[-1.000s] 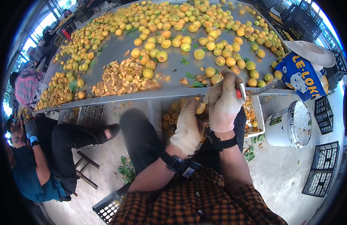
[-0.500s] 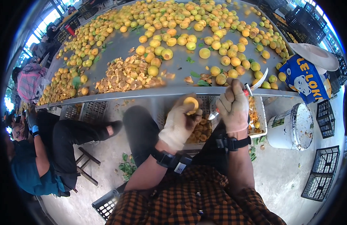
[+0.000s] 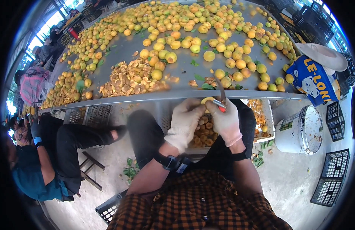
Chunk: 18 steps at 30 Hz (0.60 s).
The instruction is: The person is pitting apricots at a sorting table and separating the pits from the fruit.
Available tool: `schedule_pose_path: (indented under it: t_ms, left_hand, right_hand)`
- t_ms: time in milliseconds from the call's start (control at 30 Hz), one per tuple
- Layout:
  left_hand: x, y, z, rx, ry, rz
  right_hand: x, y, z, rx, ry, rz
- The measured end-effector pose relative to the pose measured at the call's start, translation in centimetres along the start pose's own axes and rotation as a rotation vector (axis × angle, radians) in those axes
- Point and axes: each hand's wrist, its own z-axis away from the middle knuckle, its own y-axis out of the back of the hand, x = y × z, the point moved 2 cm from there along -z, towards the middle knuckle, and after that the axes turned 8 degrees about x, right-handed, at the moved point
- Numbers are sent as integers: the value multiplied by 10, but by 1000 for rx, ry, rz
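My left hand (image 3: 186, 118), in a white knit glove, is closed on a yellow apricot (image 3: 207, 100) in front of the table's near edge. In my gloved right hand (image 3: 226, 122) is a curved-blade knife (image 3: 222, 91) with red on its handle; the blade points up and away. Both hands come together at the apricot, and the knife's metal handle end lies beside it. Fingers hide much of the fruit. Below the hands, between my legs, apricot halves (image 3: 203, 135) fill a container.
Whole apricots cover much of the metal table (image 3: 185, 78), with a heap of peelings or cut pieces (image 3: 129, 78) near its edge. On the right are a white tray (image 3: 272, 128), a white bucket (image 3: 296, 132), a blue box (image 3: 311, 78) and black crates (image 3: 333, 172). A co-worker (image 3: 35, 165) sits at left.
My right hand has moved left and turned the knife, bringing it to the apricot. My left hand has shifted slightly right, so the hands now meet.
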Motion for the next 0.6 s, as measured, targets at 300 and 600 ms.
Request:
schedule_pose_path:
  t_ms: [300,600]
  left_hand:
    - [71,88,-45,465,-452,-629]
    - [119,71,-156,249,-545,-1207]
  right_hand:
    - [22,39,6,-334,-17,460]
    - [63,33,4,-204,-84,180]
